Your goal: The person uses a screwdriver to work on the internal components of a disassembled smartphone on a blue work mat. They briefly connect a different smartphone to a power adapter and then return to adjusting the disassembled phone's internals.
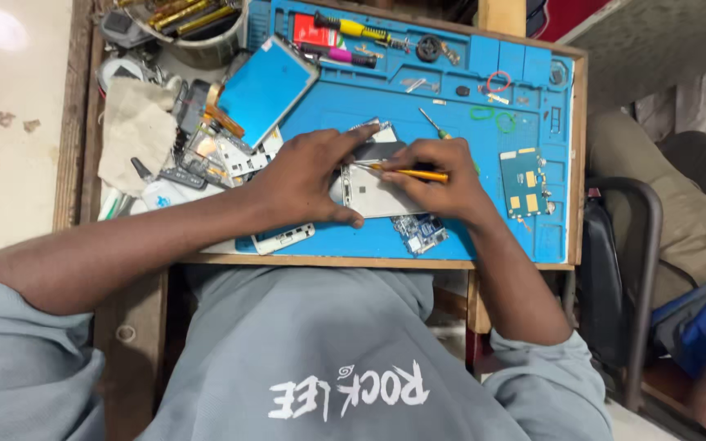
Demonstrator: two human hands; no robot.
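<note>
The phone frame (373, 194) looks like pale matt metal, smooth. The tool (412, 173) in the right hand (439, 181) has a glossy yellow plastic handle and a thin metal tip. The mat (451, 90) is blue, soft-looking rubber with a matt, moulded surface. The worktop (369, 262) edge is bare wood, a little rough. The cloth (134, 131) is beige, crumpled fabric. The circuit board (523, 182) is green with shiny gold-coloured metal patches.

Phone repair workshop: blue repair mat (451, 106), screwdrivers (351, 28), loose circuit boards (523, 183), wooden bench (369, 262).
</note>
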